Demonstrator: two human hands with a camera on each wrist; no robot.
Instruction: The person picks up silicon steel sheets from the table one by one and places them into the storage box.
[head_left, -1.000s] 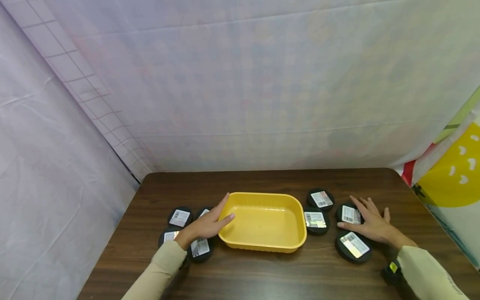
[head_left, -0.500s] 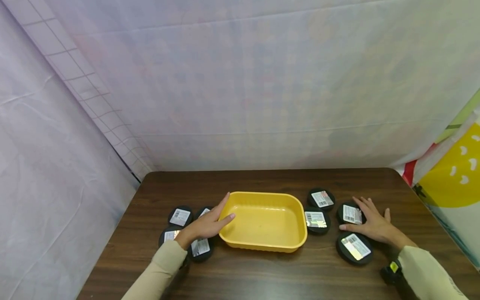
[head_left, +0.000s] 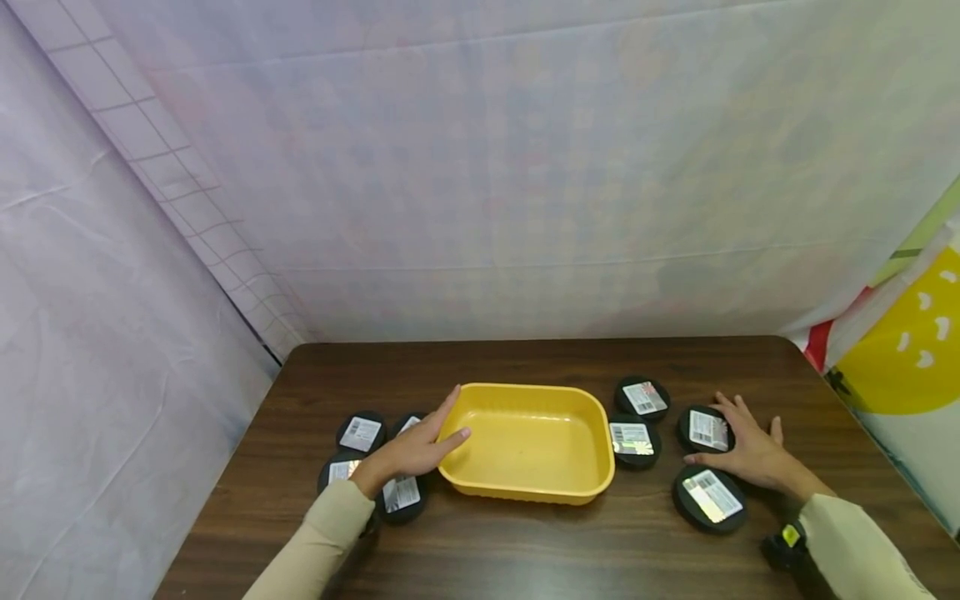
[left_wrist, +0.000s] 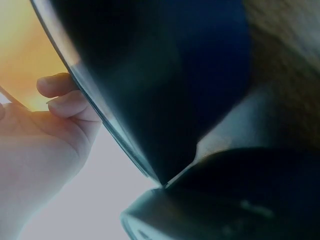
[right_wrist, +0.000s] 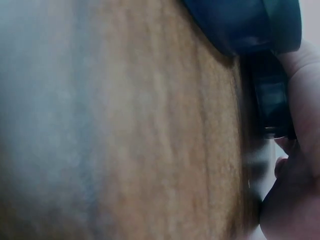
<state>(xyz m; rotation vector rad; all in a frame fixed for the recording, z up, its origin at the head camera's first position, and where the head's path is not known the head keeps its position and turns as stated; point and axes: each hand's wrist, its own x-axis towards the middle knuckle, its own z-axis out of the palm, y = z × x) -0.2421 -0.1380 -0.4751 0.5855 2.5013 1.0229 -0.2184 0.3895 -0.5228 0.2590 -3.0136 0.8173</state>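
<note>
Right grip (head_left: 750,454): thumb at the near edge, fingers at the far edge of a round black disc with a white barcode label (head_left: 703,427), right of the shallow yellow rectangular tray (head_left: 532,493). Can't tell if it's actually clamped. Left grip (head_left: 412,450): fingers extended along the tray's left end, thumb reaching over its rim, not clenched.

Everything sits on a dark brown wood-grain worktop (head_left: 570,558). Near to far:
- Right of the tray, nearer: second labelled black disc (head_left: 697,512), just beside the first.
- Left of the tray: cluster of at least four labelled black discs (head_left: 400,497), partly covered by the left arm.
- Right beside the tray's right end: third labelled black disc (head_left: 633,440); a fourth labelled black disc (head_left: 642,397) just beyond it.
- Behind the tray, past the worktop: pale checked cloth backdrop (head_left: 525,192).

Both wrist views blurry; left one mostly dark disc edges.
</note>
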